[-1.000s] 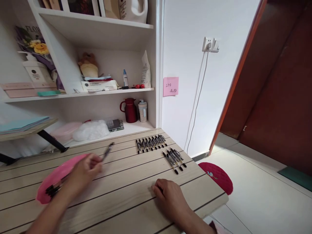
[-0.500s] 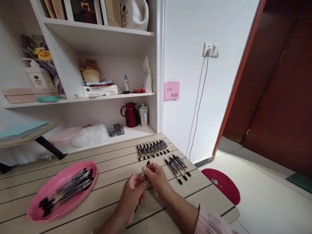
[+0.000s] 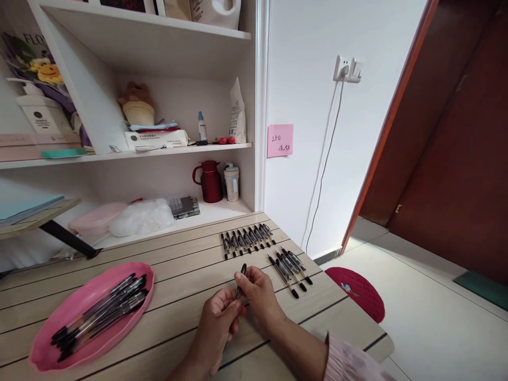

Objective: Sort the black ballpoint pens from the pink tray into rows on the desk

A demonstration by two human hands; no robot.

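Both my hands are closed around a black pen (image 3: 238, 291) just above the table. My right hand (image 3: 257, 291) pinches its dark upper end, and my left hand (image 3: 222, 315) grips lower down, its fingers hiding much of the barrel. To the right of my hands lie several slim pens (image 3: 289, 272) side by side, thin tips away from me and black ends near me. Behind them is a neat row of short black pen parts (image 3: 248, 241), too small to name surely. At left, a pink oval tray (image 3: 42, 355) holds a pile of several pens (image 3: 101, 317).
A slatted wooden table (image 3: 178, 275) fills the foreground. Shelves behind it hold a red jug (image 3: 211, 182), a cup (image 3: 232, 182) and a plastic bag (image 3: 143, 218). A small raised stand (image 3: 59, 214) is at left. Beyond the table's right edge is a red stool (image 3: 357, 296).
The view has shifted slightly, so the tray and shelves sit further left and a little displaced. My hands keep their grip on the pen, its upper end now closer to the left fingers.
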